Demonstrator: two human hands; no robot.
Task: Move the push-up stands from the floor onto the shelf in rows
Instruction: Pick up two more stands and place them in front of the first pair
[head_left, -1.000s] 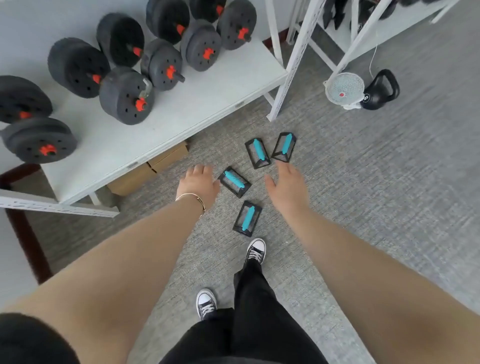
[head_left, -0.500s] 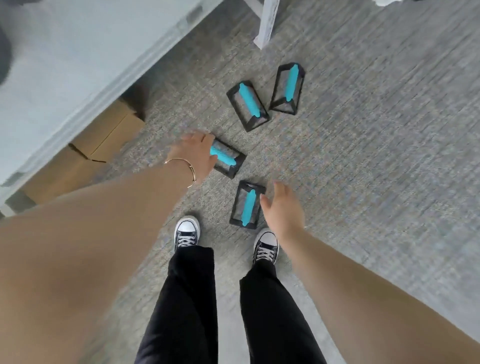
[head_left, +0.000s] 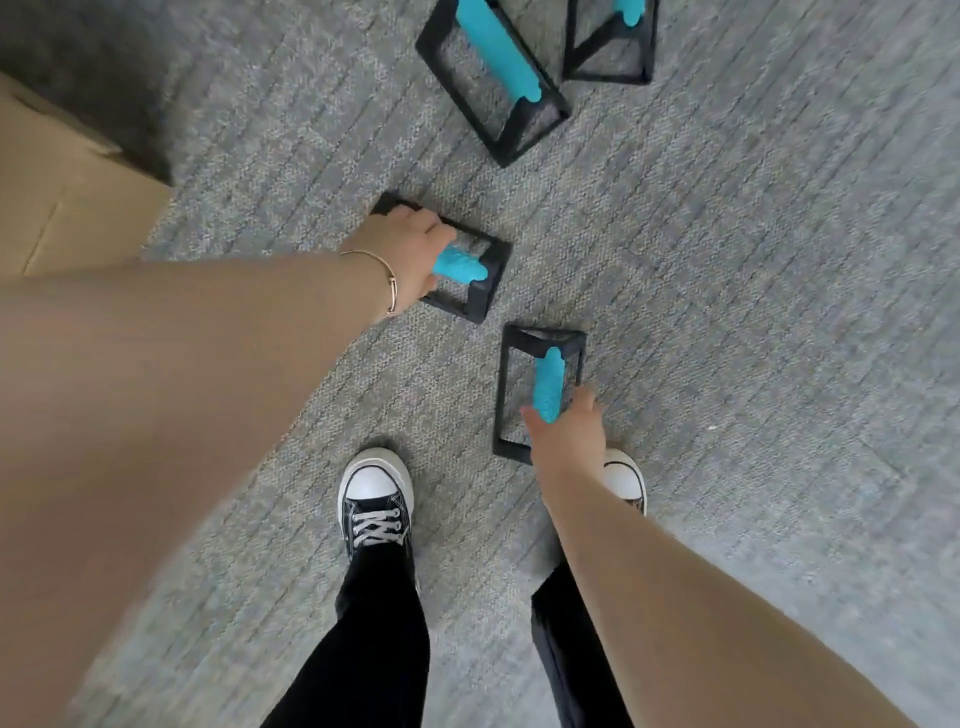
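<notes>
- L hand (head_left: 402, 257) wrapped on stand (head_left: 470, 270) grip, for lifting off floor (head_left: 753, 322).
- R hand (head_left: 569, 441) closing on 2nd stand (head_left: 543, 364); clamp unclear.
- 2 spare stands (head_left: 493, 78) beyond hands.

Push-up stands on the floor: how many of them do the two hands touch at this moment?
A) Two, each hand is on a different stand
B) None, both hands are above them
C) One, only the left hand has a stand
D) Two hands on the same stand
A: the left hand wraps the blue handle of one stand, and the right hand is on the handle end of the nearer stand.
</notes>
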